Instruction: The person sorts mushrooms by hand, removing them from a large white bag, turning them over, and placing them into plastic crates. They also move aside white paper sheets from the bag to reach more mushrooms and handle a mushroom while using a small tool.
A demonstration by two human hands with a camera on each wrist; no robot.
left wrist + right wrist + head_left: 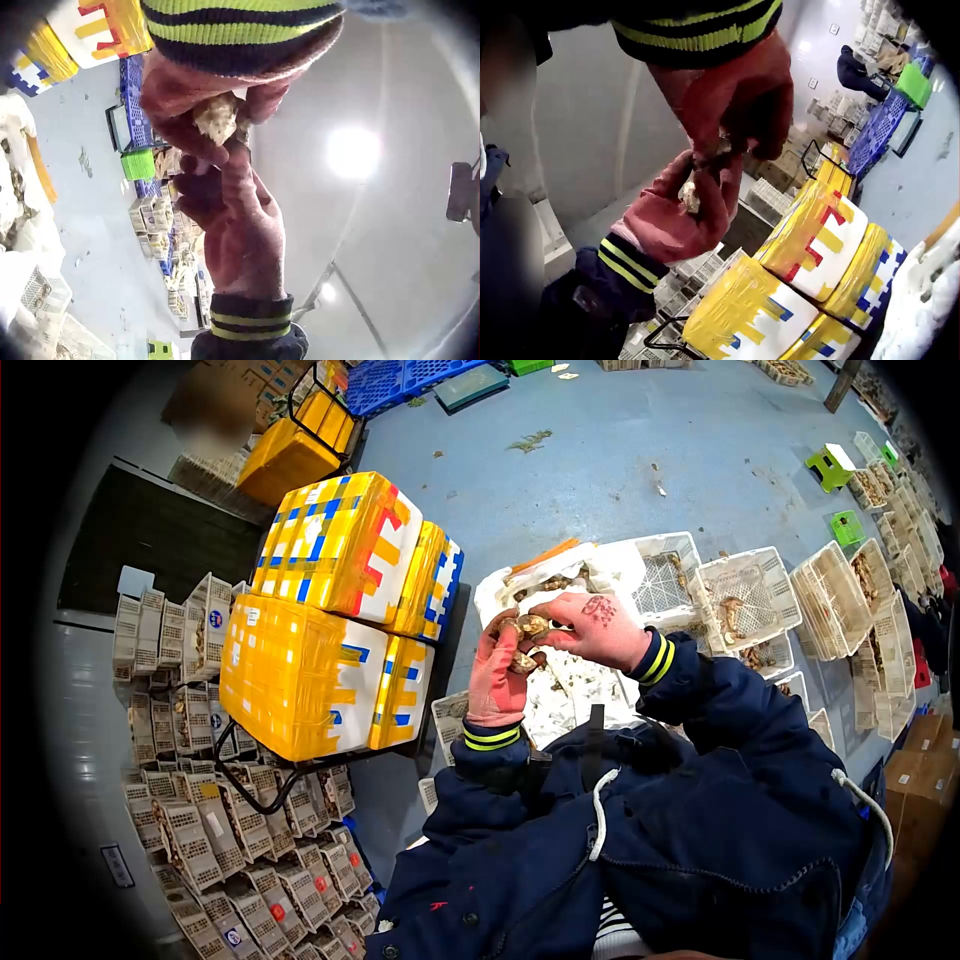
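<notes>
In the head view my left hand [495, 682] grips brown-and-white mushrooms, with one mushroom [524, 662] low at its fingers. Another mushroom [532, 626] sits higher, where the fingertips of my right hand [600, 628] pinch it. Both hands meet over a white-lined foam box [570, 705], and more mushrooms [550, 588] lie in its far part. The left wrist view shows a pale mushroom [217, 118] between the left fingers, right at the other hand's fingertips. From the right wrist, a whitish piece of mushroom [691, 196] shows in the left palm; the right fingers partly hide the rest.
Yellow-taped foam boxes [310, 660] are stacked on a cart at left. White plastic crates [745, 595], some holding mushrooms, stand to the right. Many small baskets [240, 820] fill the lower left. Another person [859, 73] bends over in the background.
</notes>
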